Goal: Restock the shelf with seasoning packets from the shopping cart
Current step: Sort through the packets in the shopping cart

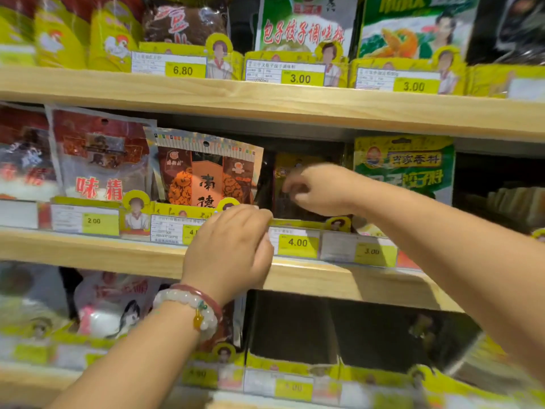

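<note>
From the head view, the step in hand looks like seating a packet in its slot on the middle shelf (295, 278): the right hand (318, 188) reaches into the dark bay between the orange-and-brown packet (206, 178) and the green packet (407, 166), its fingers (295, 187) curled loosely together against a dark seasoning packet (287, 175) with a yellow top that stands upright at the front of that bay. The hand is blurred, so I cannot tell whether it truly pinches the packet or only nudges it. The left hand (228, 252), beaded bracelets at the wrist, rests on the yellow divider strip (295, 224) at the shelf's front edge, just above the 4.00 price tag (298, 242), fingers pressed together on the strip as if steadying it. The next move, by my judgement, calls for pushing the packet back and square behind the strip, then freeing both hands to fetch more from the shopping cart (which is nowhere in view). The packet itself looks flat, dark and glossy, a pliable pouch that would likely bend or slump if left leaning. The bay directly below on the lower shelf appears dark, its contents unclear.
</note>
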